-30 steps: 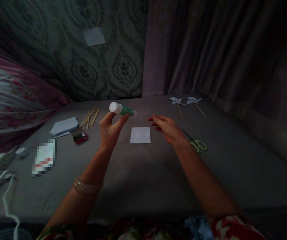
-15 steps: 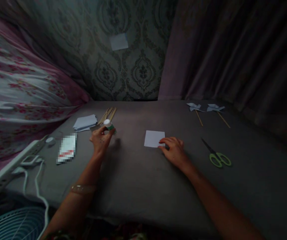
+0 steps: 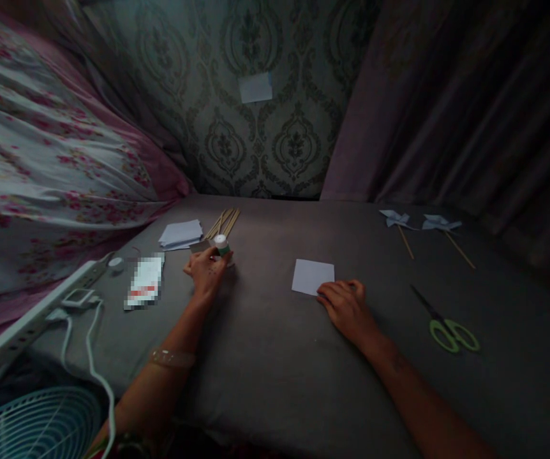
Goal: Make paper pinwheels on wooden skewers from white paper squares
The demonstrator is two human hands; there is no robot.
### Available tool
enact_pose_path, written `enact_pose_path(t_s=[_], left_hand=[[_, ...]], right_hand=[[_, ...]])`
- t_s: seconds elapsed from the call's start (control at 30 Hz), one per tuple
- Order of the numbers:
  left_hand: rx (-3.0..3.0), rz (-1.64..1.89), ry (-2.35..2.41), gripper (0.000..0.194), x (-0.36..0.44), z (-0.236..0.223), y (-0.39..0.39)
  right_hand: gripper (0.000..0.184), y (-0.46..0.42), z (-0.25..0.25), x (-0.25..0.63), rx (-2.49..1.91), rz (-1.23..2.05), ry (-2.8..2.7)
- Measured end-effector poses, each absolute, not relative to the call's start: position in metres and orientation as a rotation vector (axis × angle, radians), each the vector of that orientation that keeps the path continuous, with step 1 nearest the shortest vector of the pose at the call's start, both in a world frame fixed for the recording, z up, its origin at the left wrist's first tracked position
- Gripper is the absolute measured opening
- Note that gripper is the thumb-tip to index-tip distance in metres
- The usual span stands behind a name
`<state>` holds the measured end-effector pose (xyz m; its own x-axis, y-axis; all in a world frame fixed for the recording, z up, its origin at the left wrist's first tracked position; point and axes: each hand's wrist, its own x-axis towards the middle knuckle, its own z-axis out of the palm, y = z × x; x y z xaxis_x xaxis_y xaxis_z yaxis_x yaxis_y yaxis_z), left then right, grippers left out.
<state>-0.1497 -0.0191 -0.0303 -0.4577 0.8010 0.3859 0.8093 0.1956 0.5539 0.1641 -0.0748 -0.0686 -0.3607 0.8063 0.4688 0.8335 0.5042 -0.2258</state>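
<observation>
My left hand (image 3: 207,273) has its fingers around a green glue stick with a white cap (image 3: 221,242), which stands upright at the tabletop beside some thin wooden sticks (image 3: 227,221). Partly behind that hand lies a small dark box (image 3: 200,247), mostly hidden. A square of white paper (image 3: 311,275) lies flat in the middle of the table. At its near right corner, my right hand (image 3: 346,306) is closed with bent fingers on the paper's edge; its fingertips are partly hidden.
Green-handled scissors (image 3: 453,333) lie at the right, with two paper pinwheels (image 3: 440,223) behind them. On the left are a paper stack (image 3: 180,234), a blurred white packet (image 3: 145,280) and a power strip (image 3: 40,312) with cables. A fan (image 3: 36,424) stands below the table edge.
My left hand has carried the glue stick left and down to the tabletop near the wooden sticks. My right hand has come down onto the paper's corner. The view has turned left.
</observation>
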Motion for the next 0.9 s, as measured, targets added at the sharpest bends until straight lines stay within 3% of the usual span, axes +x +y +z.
enact_pose_path(t_s=[0.3,0.57,0.73,0.9], left_hand=[[-1.614,-1.044,-2.460,0.032,-0.149,-0.033,-0.016],[-1.631,-1.197,-2.281,0.027,-0.139,-0.036,-0.039],[-2.340,-0.975,-2.340,0.025,-0.076,-0.031,-0.045],[-2.515,-0.619,-2.337,0.028,-0.023,-0.041,-0.024]], right_hand=[[0.022,-0.074,-0.066,0.160,-1.320,-0.174,-2.265],[0.023,-0.076,-0.064,0.163,-1.333,-0.051,-2.237],[0.024,-0.078,-0.060,0.166,-1.354,0.015,-2.269],[0.023,-0.080,-0.059,0.171,-1.337,0.075,-2.271]])
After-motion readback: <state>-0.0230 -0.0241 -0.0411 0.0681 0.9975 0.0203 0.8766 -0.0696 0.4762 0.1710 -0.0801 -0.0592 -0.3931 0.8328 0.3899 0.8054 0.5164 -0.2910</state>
